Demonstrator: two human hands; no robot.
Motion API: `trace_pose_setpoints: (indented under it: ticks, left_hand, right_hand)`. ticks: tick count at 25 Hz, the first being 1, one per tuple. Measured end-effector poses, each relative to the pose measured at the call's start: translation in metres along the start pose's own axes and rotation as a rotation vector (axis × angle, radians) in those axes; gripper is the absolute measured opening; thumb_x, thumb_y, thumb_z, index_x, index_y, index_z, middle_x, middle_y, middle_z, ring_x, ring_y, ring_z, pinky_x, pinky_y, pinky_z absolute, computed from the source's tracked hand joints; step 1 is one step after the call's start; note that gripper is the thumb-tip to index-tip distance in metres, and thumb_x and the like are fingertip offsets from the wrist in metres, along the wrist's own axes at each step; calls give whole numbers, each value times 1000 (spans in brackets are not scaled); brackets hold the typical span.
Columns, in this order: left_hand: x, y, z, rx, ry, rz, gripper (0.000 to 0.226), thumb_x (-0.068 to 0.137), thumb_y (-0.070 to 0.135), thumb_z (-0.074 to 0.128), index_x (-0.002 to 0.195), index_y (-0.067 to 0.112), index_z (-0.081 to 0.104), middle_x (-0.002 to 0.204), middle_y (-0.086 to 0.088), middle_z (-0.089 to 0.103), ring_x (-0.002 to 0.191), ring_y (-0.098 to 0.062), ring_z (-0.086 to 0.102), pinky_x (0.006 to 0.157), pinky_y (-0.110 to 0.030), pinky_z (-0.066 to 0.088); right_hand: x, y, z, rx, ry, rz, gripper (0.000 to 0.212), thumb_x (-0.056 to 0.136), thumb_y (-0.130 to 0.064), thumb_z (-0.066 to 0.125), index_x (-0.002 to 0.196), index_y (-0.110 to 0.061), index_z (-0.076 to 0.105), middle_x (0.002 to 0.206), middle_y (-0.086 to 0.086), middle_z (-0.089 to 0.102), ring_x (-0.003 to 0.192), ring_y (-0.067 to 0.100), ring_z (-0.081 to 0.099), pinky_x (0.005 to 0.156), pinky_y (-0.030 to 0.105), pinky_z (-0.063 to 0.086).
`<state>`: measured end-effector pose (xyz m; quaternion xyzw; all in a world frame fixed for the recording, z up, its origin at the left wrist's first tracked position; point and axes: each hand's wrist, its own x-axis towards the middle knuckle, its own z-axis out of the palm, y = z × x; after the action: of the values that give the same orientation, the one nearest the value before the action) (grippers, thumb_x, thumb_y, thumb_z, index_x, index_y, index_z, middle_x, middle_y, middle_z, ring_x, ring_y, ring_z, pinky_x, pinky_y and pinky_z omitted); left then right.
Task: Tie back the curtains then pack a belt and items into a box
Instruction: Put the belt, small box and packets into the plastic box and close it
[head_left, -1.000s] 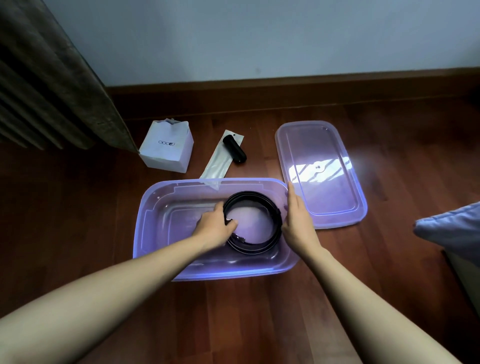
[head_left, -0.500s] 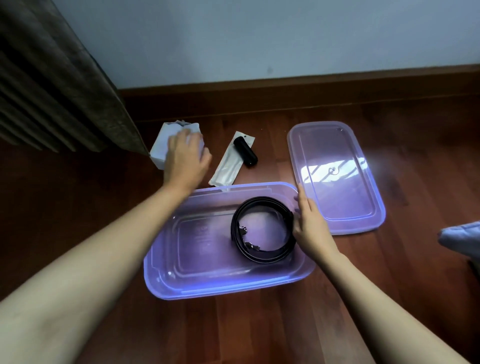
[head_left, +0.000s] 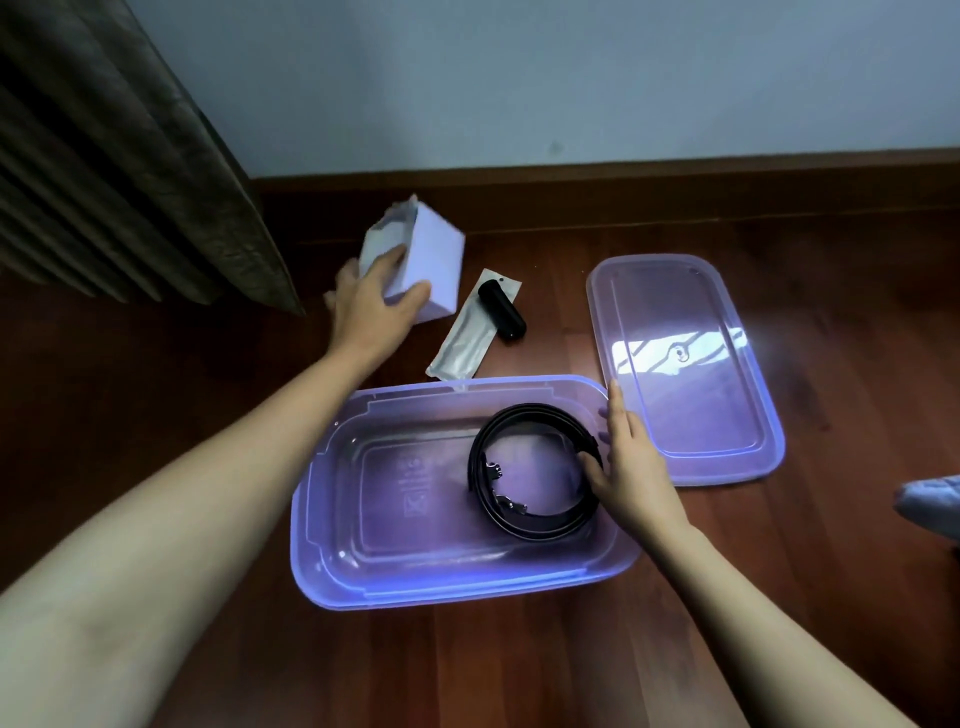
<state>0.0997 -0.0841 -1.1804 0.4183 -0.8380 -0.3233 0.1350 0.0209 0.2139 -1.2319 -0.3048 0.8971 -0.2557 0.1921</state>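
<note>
A clear purple plastic box (head_left: 332, 525) lies open on the wooden floor. A coiled black belt (head_left: 530, 467) sits inside it, toward the right. My right hand (head_left: 631, 467) rests on the box's right rim with straight fingers, its thumb inside touching the belt. My left hand (head_left: 371, 304) grips a small white carton (head_left: 431, 260) and holds it tilted just above the floor, behind the box. A black cylindrical item (head_left: 501, 310) lies on a flat white packet (head_left: 467, 332) between the carton and the box.
The box's purple lid (head_left: 685, 364) lies flat on the floor to the right of the box. A dark curtain (head_left: 119, 156) hangs at the left. A wooden skirting board and pale wall run behind. A blue-grey cushion (head_left: 930, 504) pokes in at the right edge.
My left hand left the belt, reached back to the white carton, gripped it and tilted it up. My right hand stayed on the box's right rim.
</note>
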Motion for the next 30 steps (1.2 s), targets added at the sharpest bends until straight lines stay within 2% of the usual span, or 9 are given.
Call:
trace_pose_setpoints:
  ticks: [3,8,12,16,18,21,23,26,30]
  left_hand:
    - [-48,26,-12,-149,-90,269,76,68,63,46,138,31,43,145,-21,36,133,-33,36,107,-34,29]
    - [-145,-14,-14,277,-8,957,54,81,55,49,123,22,57,131,-34,47,107,-43,47,95,-41,35]
    - [-167,-55,-20,564,86,819,55,76,56,56,118,22,64,128,-28,49,93,-42,51,84,-44,43]
    - [-188,-56,-7,698,-106,487,82,62,79,42,121,24,53,104,-10,44,71,-31,47,36,-31,44]
    - [-188,-51,-4,750,-177,415,97,48,84,55,114,14,63,93,-10,47,55,-28,50,29,-24,38]
    - [-180,-54,0,858,-123,470,114,28,74,78,122,11,59,98,-17,62,71,-35,61,43,-38,51]
    - [-175,-58,9,877,-152,639,124,31,61,85,140,27,35,125,-19,59,107,-44,59,69,-55,53]
    - [-163,-58,13,852,-247,619,143,32,30,93,146,38,8,131,-16,58,113,-46,56,76,-57,52]
    - [-159,-50,0,878,-341,633,114,42,70,75,139,36,27,132,-13,57,113,-44,57,78,-55,52]
  right_hand:
    - [0,-1,0,2,9,-4,85,86,-11,56,150,-19,0,135,13,43,109,37,56,85,49,49]
    - [0,-3,-1,-3,15,-6,82,87,-11,53,150,-17,1,135,13,44,108,37,56,87,47,48]
    - [-2,-3,-1,-21,18,-15,83,87,-9,53,150,-17,1,132,13,44,104,37,57,85,47,49]
    - [-2,-6,-3,-14,-4,-6,82,87,-8,52,150,-17,0,132,13,43,103,36,57,83,46,49]
    - [-2,-6,-3,-10,-6,-7,82,87,-8,52,150,-17,0,132,13,43,104,36,57,84,46,49]
    - [-2,-5,-3,-12,-11,-5,82,88,-8,52,150,-18,0,133,12,42,105,36,57,84,46,49]
    - [-2,-6,-4,-9,-10,0,82,87,-8,52,150,-18,0,133,12,42,106,35,57,85,46,49]
    - [-1,-6,-3,-25,-8,-6,82,87,-7,53,150,-18,1,133,12,42,105,35,57,84,46,49]
    - [-1,-4,-3,15,-8,3,83,86,-6,53,150,-20,2,131,12,43,102,36,58,84,49,49]
